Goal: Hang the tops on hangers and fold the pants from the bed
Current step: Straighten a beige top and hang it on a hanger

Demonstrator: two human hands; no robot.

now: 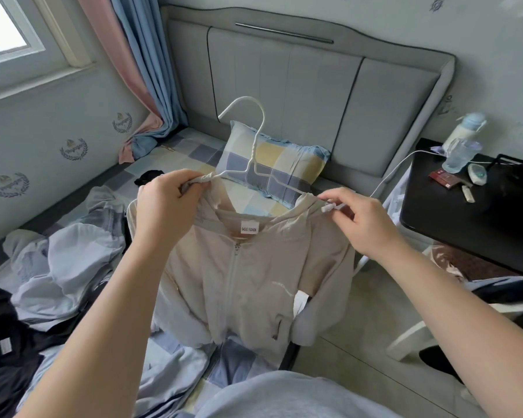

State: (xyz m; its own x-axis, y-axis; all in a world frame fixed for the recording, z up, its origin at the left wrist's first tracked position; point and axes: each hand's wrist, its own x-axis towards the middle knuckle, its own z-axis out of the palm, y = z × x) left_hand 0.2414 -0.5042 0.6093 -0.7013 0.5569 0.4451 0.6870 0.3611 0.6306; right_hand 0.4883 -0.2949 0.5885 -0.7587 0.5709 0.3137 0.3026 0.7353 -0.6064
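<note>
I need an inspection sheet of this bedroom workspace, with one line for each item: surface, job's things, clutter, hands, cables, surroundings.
Surface: bed with checked sheet, clothes lying on it.
Job's things: beige zip jacket partly on white hanger, held above the bed.
Clutter: crumpled pale blue garments and a black garment at left.
Grippers: left hand grips the jacket's shoulder; right hand pinches the hanger's end.
Cables: white cable runs beside the black side table.
Surroundings: grey headboard, pillow, curtain, bottles on the table.
</note>
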